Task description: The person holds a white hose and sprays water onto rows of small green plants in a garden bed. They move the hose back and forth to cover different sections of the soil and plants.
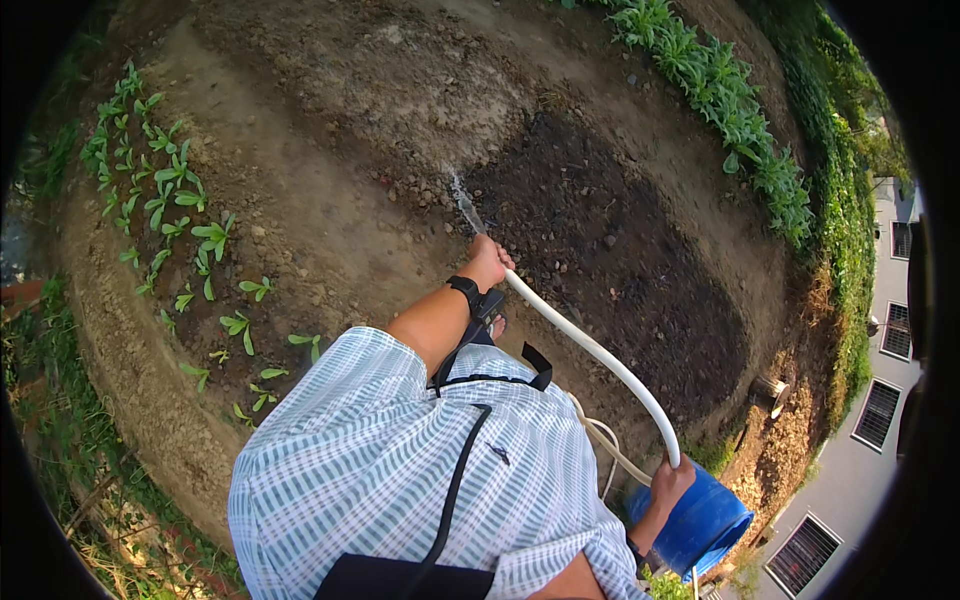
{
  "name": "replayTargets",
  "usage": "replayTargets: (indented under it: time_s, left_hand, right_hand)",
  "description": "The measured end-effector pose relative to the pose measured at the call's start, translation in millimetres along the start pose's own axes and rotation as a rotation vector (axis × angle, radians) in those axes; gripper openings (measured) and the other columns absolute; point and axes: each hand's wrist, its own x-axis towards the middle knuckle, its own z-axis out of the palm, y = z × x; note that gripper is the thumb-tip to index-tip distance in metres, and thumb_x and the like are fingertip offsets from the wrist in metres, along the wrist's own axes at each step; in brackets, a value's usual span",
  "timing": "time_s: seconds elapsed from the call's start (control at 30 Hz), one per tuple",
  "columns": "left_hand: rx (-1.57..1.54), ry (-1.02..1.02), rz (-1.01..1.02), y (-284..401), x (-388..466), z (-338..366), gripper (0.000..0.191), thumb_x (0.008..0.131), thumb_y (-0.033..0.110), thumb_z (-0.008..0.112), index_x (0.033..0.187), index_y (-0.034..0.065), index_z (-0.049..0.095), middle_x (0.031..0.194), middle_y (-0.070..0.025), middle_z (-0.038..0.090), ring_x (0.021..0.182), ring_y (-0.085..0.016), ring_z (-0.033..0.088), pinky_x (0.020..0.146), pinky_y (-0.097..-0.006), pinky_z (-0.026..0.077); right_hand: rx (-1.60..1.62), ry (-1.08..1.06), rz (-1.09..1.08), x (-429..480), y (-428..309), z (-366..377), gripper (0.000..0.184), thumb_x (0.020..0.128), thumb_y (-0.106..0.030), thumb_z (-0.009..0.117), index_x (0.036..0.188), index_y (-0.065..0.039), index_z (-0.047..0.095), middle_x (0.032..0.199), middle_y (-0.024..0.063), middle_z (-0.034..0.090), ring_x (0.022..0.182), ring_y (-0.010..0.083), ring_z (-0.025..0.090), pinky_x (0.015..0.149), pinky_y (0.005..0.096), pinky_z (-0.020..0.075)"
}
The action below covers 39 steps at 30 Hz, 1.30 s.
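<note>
My left hand (489,261), with a black watch (466,291) at the wrist, grips a white hose (592,345) near its outlet. Water (466,201) sprays from that end onto bare soil, at the border between a dark wet patch (600,255) and paler dry earth (442,90). Farther back along the hose, my right hand (670,478) is closed around it. From the camera's angle, the right hand appears in front of a blue plastic barrel (697,517); whether they touch I cannot tell. The hose curves between both hands above the wet soil.
Young leafy seedlings (176,176) grow on the left. A row of bushier green plants (720,97) runs along the upper right. Loose hose lengths (611,442) hang beside my shirt. A cut log (769,394) lies near a grey building (832,487) with barred windows.
</note>
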Motion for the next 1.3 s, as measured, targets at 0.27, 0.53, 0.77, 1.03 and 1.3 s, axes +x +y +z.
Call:
replayTargets:
  time_s: [0.27,0.53,0.77,1.03,1.3]
  left_hand:
    - [0.004,0.022,0.108,42.8,9.0,-13.1,0.043,0.106,0.037,0.033,0.072,0.0104,0.038,0.059,-0.0032,0.037,0.050,-0.018,0.034,0.050,-0.0363,0.033]
    - [-0.061,-0.054,0.387,151.5,-41.1,2.0,0.037,0.105,0.038,0.033,0.081,0.0116,0.040,0.059,-0.0015,0.037,0.048,-0.017,0.033,0.046,-0.0356,0.031]
    - [-0.036,-0.143,0.584,199.6,-101.5,24.2,0.040,0.109,0.041,0.031,0.082,0.0113,0.041,0.064,-0.0031,0.039,0.050,-0.017,0.033,0.048,-0.0377,0.030]
    - [-0.013,-0.115,0.495,156.1,-86.6,43.1,0.038,0.109,0.039,0.033,0.085,0.0111,0.040,0.067,-0.0037,0.039,0.053,-0.018,0.032,0.051,-0.0387,0.032]
    - [0.028,-0.099,0.244,63.7,-43.6,44.4,0.035,0.107,0.037,0.034,0.084,0.0105,0.041,0.065,-0.0034,0.040,0.053,-0.017,0.033,0.050,-0.0374,0.030]
  right_hand:
    - [0.004,-0.085,-0.008,4.3,-6.0,35.6,0.016,0.085,-0.008,0.069,0.088,0.008,0.071,0.066,0.0259,0.063,0.059,0.0346,0.065,0.060,0.0435,0.0475]
    - [0.183,-0.282,-0.058,12.7,-55.3,109.2,0.019,0.087,-0.015,0.076,0.087,0.004,0.074,0.063,0.0219,0.062,0.055,0.0198,0.061,0.058,0.0395,0.0481]
    - [0.208,-0.371,-0.121,14.9,-94.7,125.7,0.019,0.087,-0.016,0.076,0.091,0.003,0.075,0.066,0.0232,0.065,0.059,0.0245,0.067,0.060,0.0397,0.0501]
    - [0.185,-0.295,-0.020,20.0,-68.8,106.6,0.018,0.086,-0.012,0.073,0.091,0.005,0.074,0.065,0.0228,0.063,0.056,0.0229,0.061,0.060,0.0400,0.0481]
    - [0.103,-0.034,0.018,13.4,-20.7,51.2,0.018,0.087,-0.011,0.072,0.085,0.007,0.071,0.064,0.0237,0.062,0.057,0.0187,0.056,0.058,0.0420,0.0456]
